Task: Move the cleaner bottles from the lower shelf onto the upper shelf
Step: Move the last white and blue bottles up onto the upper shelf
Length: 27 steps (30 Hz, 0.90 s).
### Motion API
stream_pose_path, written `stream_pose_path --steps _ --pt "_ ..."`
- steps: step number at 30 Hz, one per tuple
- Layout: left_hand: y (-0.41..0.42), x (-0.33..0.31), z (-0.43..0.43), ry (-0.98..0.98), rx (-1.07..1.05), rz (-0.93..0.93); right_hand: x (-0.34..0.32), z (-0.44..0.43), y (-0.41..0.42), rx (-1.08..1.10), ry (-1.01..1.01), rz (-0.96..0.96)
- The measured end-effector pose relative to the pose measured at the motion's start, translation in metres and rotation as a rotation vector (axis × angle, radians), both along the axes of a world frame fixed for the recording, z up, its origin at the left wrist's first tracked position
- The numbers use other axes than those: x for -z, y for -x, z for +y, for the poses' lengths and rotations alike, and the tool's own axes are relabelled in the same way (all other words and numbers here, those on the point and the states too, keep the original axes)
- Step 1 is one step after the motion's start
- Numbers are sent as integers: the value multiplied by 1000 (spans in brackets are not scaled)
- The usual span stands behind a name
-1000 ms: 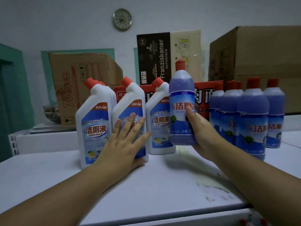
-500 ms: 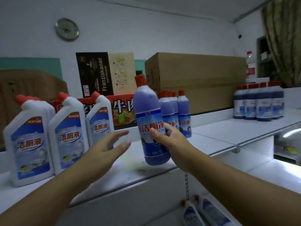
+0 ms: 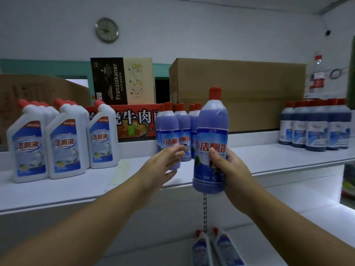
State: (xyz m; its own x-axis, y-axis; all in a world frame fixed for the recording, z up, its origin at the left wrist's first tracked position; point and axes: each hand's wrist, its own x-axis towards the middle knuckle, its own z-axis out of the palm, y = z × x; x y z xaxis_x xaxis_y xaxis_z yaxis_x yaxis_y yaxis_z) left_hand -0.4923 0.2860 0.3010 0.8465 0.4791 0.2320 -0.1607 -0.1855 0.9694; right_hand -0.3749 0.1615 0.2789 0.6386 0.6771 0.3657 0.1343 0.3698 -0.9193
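The purple bottle (image 3: 211, 139), red-capped and with a blue and white label, is held upright in the air just in front of the upper shelf (image 3: 92, 183), its base about level with the shelf's front edge. The right hand (image 3: 229, 169) grips it around the lower half, thumb across the label and fingers wrapped behind.

The left hand (image 3: 163, 167) reaches forward over the shelf with its fingers straight and loosely apart, holding nothing. Its fingertips overlap the front bottle of a cluster of matching purple bottles (image 3: 173, 129) standing on the shelf just left of the held one; whether they touch it cannot be told.

Further left on the same shelf stand rows of white bottles (image 3: 65, 144) with angled red caps. Well to the right is a group of darker blue bottles (image 3: 317, 127).

On the lower shelf (image 3: 249, 240), two white bottles with red caps (image 3: 215, 250) lean side by side under the held bottle.

Behind the upper shelf are a red printed box (image 3: 134, 121), a black and tan carton (image 3: 123, 81) and a large brown cardboard box (image 3: 240, 93). A round clock (image 3: 106, 29) hangs on the wall.
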Motion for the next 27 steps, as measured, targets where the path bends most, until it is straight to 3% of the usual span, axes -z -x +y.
stream_pose_path --steps 8,10,17,19,22,27 --pt "-35 6 36 101 6 -51 -13 34 -43 6 -23 -20" --pt "-43 8 46 39 26 -44 -21 40 -61 26 -50 -34" --pt "-57 13 66 -1038 263 386 -40 77 -116 -19 30 -118" --pt "-60 13 64 -1181 269 431 -42 89 -125 -64 96 -183" --pt "-63 13 65 -1094 265 450 -37 104 -133 -89 185 -269" --pt "-69 14 70 -974 289 423 -16 123 -140 -66 127 -336"
